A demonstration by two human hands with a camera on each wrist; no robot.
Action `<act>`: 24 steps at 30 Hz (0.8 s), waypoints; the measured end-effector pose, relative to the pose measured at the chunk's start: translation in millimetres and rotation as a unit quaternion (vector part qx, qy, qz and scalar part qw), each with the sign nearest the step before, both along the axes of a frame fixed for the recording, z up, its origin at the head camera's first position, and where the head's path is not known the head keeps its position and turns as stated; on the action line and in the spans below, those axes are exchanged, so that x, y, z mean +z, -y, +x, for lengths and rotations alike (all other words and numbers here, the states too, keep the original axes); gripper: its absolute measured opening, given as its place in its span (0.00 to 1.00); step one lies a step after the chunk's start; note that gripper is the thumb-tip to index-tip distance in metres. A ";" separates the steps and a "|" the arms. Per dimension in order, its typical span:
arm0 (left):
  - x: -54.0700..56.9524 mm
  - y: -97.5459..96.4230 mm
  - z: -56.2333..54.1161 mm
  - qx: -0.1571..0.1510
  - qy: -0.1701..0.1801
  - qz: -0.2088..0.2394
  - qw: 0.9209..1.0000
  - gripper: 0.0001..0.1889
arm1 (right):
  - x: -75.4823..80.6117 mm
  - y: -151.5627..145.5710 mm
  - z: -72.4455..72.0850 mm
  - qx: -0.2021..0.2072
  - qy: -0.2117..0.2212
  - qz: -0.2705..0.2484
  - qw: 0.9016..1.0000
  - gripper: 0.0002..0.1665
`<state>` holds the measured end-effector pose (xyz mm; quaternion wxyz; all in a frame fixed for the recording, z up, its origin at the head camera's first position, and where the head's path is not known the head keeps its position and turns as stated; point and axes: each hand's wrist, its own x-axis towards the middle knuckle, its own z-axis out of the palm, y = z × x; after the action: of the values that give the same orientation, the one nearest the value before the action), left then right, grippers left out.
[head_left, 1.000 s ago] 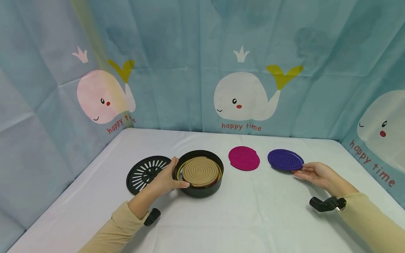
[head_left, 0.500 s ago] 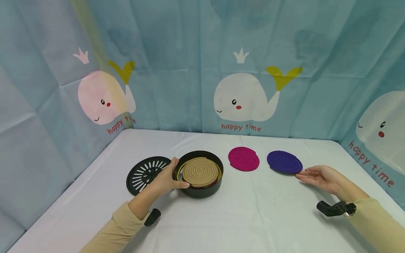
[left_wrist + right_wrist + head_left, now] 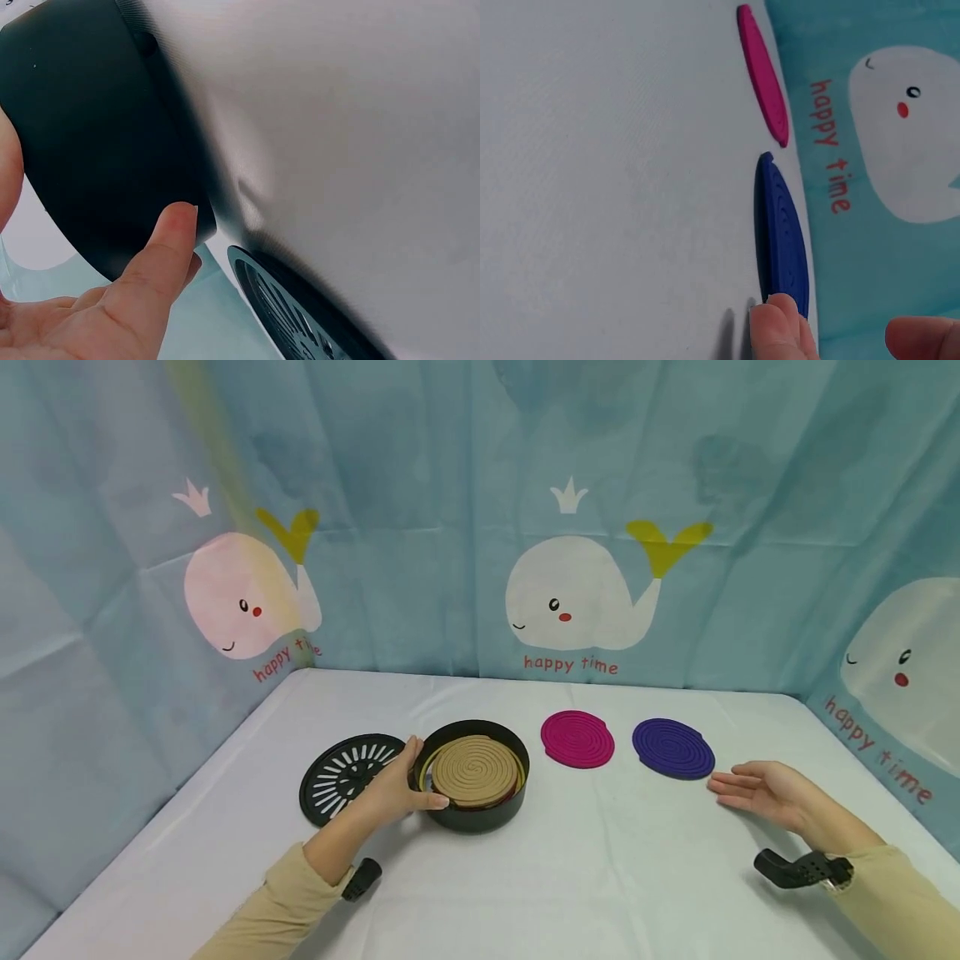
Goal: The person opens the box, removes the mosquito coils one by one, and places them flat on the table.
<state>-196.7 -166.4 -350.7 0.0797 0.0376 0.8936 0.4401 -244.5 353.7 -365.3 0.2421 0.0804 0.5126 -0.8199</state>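
At the left side of a round black pan (image 3: 486,817), I see the left hand (image 3: 390,789) holding on, thumb at the front and fingers round the side. Inside the pan lies a tan swirl mat (image 3: 474,770), with a bit of yellow edge (image 3: 522,777) beside it. Left of the pan, partly behind that hand, is a black plate (image 3: 352,768) with long holes. Far to the right, I see the right hand (image 3: 772,793) with its thumb spread away from its fingers. Its fingertips are just beside a purple swirl mat (image 3: 672,748); I cannot tell if they touch. A pink swirl mat (image 3: 577,739) lies between the purple one and the pan. Under them is a white cloth (image 3: 570,868), and behind is a blue curtain (image 3: 420,593) with whales (image 3: 570,585).
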 end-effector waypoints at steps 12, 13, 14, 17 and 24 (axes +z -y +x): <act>3.0 -2.4 2.0 -0.005 -0.003 0.007 1.000 0.58 | 20.0 24.4 6.6 0.050 -0.019 -0.095 0.994 0.20; 3.2 -2.2 2.0 -0.006 -0.003 0.006 1.000 0.58 | 22.1 28.1 6.8 0.054 -0.024 -0.101 0.993 0.19; 3.3 -2.0 2.0 -0.006 -0.002 0.006 1.000 0.58 | 24.2 32.0 7.2 0.058 -0.028 -0.106 0.992 0.18; 3.1 -1.3 1.7 -0.006 -0.003 0.003 1.000 0.58 | 30.0 45.1 8.5 0.060 -0.033 -0.111 0.991 0.16; 1.3 0.1 -0.4 -0.009 -0.001 0.006 1.000 0.59 | 40.7 76.5 12.2 0.065 -0.040 -0.111 0.991 0.21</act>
<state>-197.1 -166.5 -349.4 0.0823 0.0467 0.8907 0.4446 -232.4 277.3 -324.6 0.2817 -0.0134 0.4320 -0.8567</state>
